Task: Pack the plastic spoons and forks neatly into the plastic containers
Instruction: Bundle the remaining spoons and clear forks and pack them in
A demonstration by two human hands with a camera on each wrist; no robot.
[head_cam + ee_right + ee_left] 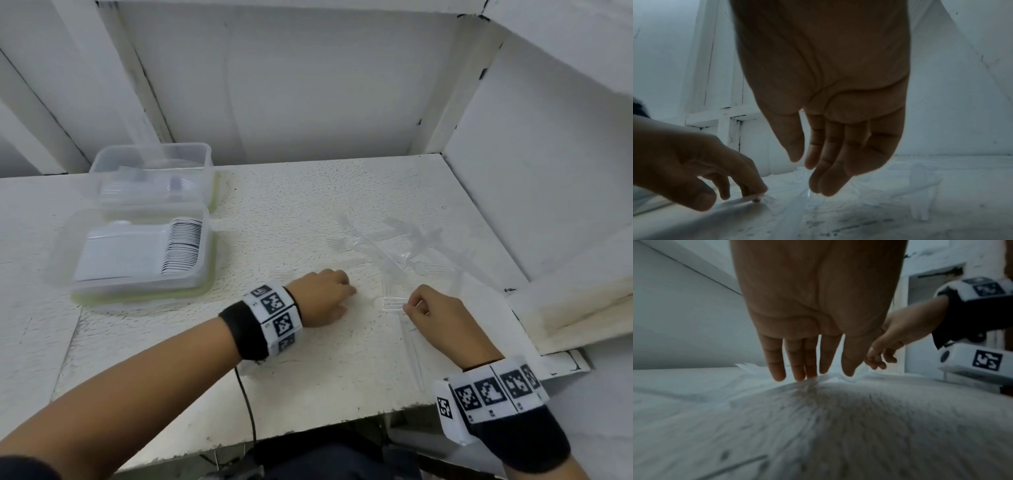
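Nearest me: right hand [432, 310] hovers over a clear fork [390, 304] lying flat, tines toward my left. Fingers hang loosely, tips just at the fork's head. Head view reads like a pinch, wrist view shows a gap, so I call it relaxed, gripping nothing yet.

Left hand [322, 296] sits beside it on the table [308, 377], fingers extended down with tips pressing what looks like a fork handle [748, 200] — my guess is to pin it so it doesn't skate while I square it up. Not curled around anything.

Beyond the hands: loose fork pile [394, 246], crossed at all angles, clear on white, hard to count. Needs aligning before it stacks.

Far left: near box [137, 253] already holds a tight nested row, probably spoons. Far box [154, 174] behind it touches it, has a few clear pieces inside — likely where the forks go. Both are open on top.
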